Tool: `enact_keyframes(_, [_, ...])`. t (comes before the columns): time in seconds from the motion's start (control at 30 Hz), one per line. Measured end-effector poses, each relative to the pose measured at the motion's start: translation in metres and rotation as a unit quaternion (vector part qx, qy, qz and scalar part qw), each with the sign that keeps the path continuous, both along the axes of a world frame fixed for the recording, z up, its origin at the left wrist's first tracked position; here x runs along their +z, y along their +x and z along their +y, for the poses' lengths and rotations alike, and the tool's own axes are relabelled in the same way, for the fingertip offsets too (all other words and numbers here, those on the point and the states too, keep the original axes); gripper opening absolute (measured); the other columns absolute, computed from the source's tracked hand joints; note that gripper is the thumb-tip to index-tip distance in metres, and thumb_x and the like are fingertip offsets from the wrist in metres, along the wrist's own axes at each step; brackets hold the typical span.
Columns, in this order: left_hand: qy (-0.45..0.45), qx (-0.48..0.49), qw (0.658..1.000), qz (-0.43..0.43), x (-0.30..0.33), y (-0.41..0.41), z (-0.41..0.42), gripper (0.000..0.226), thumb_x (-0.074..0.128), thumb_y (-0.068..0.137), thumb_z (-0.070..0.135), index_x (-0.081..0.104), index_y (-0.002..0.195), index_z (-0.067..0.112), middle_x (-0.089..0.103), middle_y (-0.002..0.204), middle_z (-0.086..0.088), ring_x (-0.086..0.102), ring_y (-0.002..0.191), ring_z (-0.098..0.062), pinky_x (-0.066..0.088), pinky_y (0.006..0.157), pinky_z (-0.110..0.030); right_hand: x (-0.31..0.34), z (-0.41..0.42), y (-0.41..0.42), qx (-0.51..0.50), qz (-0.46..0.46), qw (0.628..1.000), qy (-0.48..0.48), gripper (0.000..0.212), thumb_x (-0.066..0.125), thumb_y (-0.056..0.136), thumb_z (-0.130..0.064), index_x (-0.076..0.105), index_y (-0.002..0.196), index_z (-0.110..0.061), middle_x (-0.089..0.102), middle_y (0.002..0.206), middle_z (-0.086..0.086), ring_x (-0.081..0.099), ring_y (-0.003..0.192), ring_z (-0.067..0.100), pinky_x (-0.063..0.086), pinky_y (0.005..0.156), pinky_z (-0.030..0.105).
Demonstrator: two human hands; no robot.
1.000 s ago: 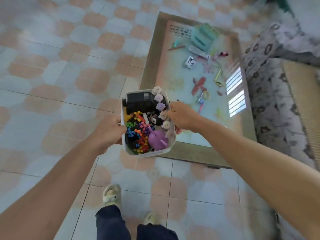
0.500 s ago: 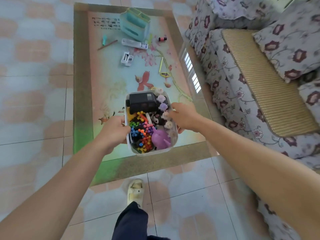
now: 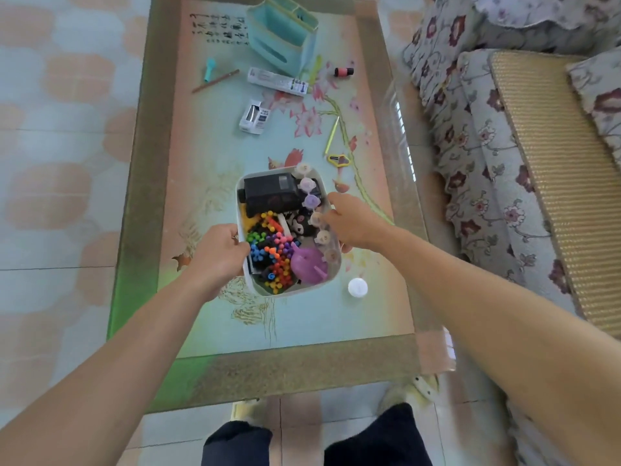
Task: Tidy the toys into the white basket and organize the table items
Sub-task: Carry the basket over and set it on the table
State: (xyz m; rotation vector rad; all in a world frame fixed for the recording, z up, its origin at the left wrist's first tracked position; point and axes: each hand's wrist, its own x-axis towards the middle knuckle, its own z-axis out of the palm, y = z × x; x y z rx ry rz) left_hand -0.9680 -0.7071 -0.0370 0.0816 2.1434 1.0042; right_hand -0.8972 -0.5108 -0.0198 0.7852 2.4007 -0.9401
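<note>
Now | both arms outstretched | hands, left (image 3: 220,255) and right (image 3: 353,220), gripping white basket (image 3: 285,290) sides

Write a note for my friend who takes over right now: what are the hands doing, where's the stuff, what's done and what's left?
Left hand grips the white basket's left rim; right hand grips its right rim, over the glass table.
Done: toys are in the basket, including the black toy car and purple toy.
Left: loose table items, such as the white cap, small box, pencil and red bottle, near the teal organizer.
</note>
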Motion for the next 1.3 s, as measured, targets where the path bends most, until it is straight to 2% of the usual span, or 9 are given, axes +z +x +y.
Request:
enact_keyframes(0.1, [-0.006,0.047,0.999,0.001,-0.017,-0.005,0.023,0.014,0.049,0.088,0.007,0.062,0.083,0.005,0.07,0.084,-0.018,0.066,0.074,-0.033,0.055,0.067,-0.044,-0.014,0.029,-0.019,0.063,-0.007,0.998,-0.006,0.005,0.045,0.095,-0.005,0.048,0.094,-0.001,0.058,0.091,0.015,0.067,0.079,0.039,0.056,0.06,0.048])
enact_keyframes(0.3, [0.019,0.189,0.982,-0.001,-0.041,0.008,0.081,0.017,0.047,0.087,0.002,0.064,0.092,0.001,0.07,0.093,-0.021,0.067,0.084,-0.037,0.056,0.068,-0.04,-0.037,0.097,-0.054,0.12,0.035,0.99,-0.06,0.022,0.036,0.097,-0.013,0.052,0.107,-0.002,0.061,0.093,0.014,0.067,0.075,0.041,0.058,0.063,0.051])
enact_keyframes(0.53, [0.044,0.313,0.948,-0.021,-0.067,0.03,0.123,0.019,0.044,0.09,-0.005,0.062,0.097,0.0,0.065,0.078,-0.005,0.06,0.062,-0.013,0.046,0.041,-0.018,-0.063,0.138,-0.07,0.198,0.012,0.973,-0.118,0.029,0.042,0.098,-0.022,0.05,0.125,-0.018,0.062,0.112,0.01,0.067,0.088,0.03,0.061,0.065,0.043])
enact_keyframes(0.63, [0.049,0.337,0.94,-0.031,-0.078,0.025,0.121,0.02,0.044,0.091,-0.004,0.061,0.101,-0.004,0.067,0.085,-0.01,0.062,0.067,-0.015,0.047,0.047,-0.022,-0.081,0.137,-0.079,0.194,-0.008,0.971,-0.141,0.027,0.042,0.097,-0.016,0.053,0.121,-0.016,0.061,0.114,0.011,0.068,0.083,0.029,0.061,0.057,0.037])
enact_keyframes(0.8, [0.051,0.342,0.937,-0.046,-0.099,-0.001,0.109,0.02,0.046,0.093,0.003,0.06,0.107,-0.002,0.068,0.1,-0.015,0.066,0.078,-0.021,0.051,0.054,-0.026,-0.112,0.12,-0.108,0.179,-0.002,0.972,-0.149,0.027,0.04,0.093,-0.008,0.06,0.111,-0.011,0.065,0.107,0.016,0.07,0.08,0.034,0.059,0.057,0.053])
enact_keyframes(0.97, [0.059,0.353,0.932,-0.053,-0.119,-0.038,0.09,0.032,0.047,0.095,0.015,0.052,0.125,0.004,0.063,0.117,-0.017,0.064,0.1,-0.03,0.056,0.075,-0.037,-0.138,0.1,-0.154,0.176,0.05,0.977,-0.114,0.016,0.046,0.092,-0.007,0.062,0.093,-0.009,0.067,0.095,0.016,0.067,0.079,0.032,0.059,0.065,0.053])
enact_keyframes(1.1, [0.031,0.348,0.936,-0.031,-0.13,-0.069,0.085,0.023,0.045,0.094,0.012,0.063,0.104,0.001,0.065,0.108,-0.021,0.062,0.095,-0.033,0.049,0.08,-0.039,-0.171,0.086,-0.197,0.191,0.078,0.976,-0.072,0.017,0.048,0.09,-0.01,0.061,0.097,-0.002,0.066,0.096,0.018,0.066,0.088,0.038,0.057,0.072,0.054])
enact_keyframes(1.17, [0.024,0.369,0.929,-0.024,-0.14,-0.086,0.086,0.025,0.046,0.094,0.013,0.063,0.107,0.0,0.065,0.109,-0.021,0.061,0.095,-0.033,0.048,0.078,-0.038,-0.188,0.081,-0.222,0.211,0.09,0.971,-0.063,0.017,0.047,0.09,-0.011,0.061,0.097,-0.003,0.065,0.096,0.016,0.065,0.088,0.035,0.056,0.075,0.053])
enact_keyframes(1.3, [0.015,0.419,0.907,-0.026,-0.158,-0.115,0.096,0.026,0.048,0.094,0.018,0.06,0.113,0.005,0.063,0.117,-0.018,0.06,0.107,-0.034,0.049,0.097,-0.045,-0.208,0.077,-0.274,0.271,0.104,0.955,-0.058,0.02,0.046,0.091,-0.008,0.061,0.104,-0.003,0.063,0.106,0.015,0.062,0.094,0.031,0.054,0.08,0.042])
